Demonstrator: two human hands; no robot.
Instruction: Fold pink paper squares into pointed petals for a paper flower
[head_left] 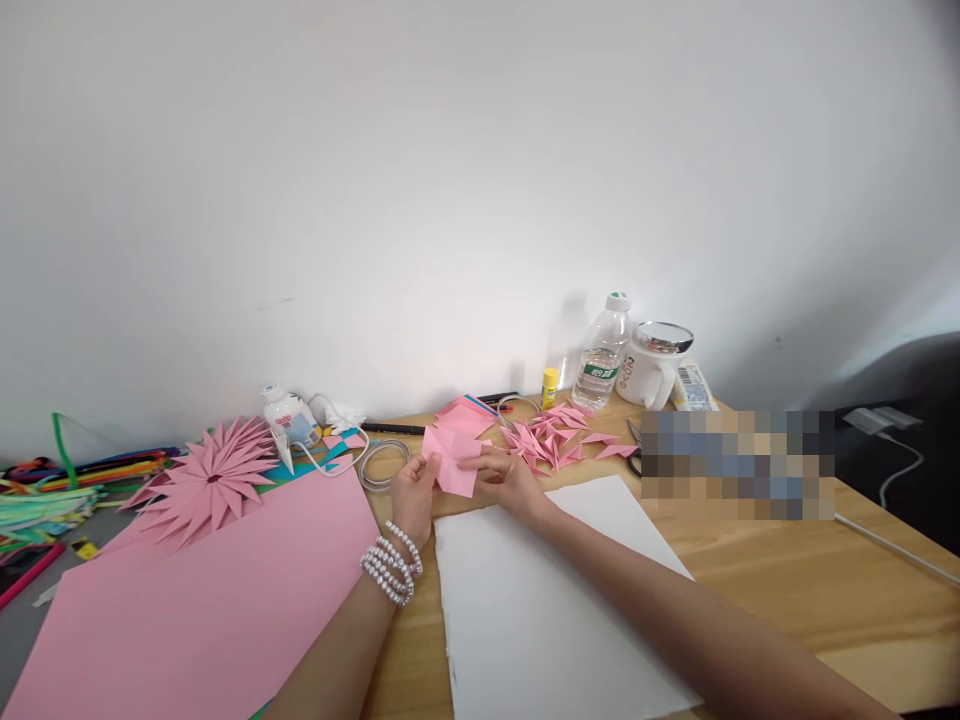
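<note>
The right hand's fingers cover part of the small pink paper. The big pink sheet runs off the bottom edge. A blurry patch, off to the right of the fingers, hides something. The bottle label is too small to read.

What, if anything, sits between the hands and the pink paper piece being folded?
Nothing visible. The left hand and the right hand both already grip the pink paper piece, held just above the wooden table past the far edge of the white sheet. The folded pink petals lie beyond it, apart.
</note>
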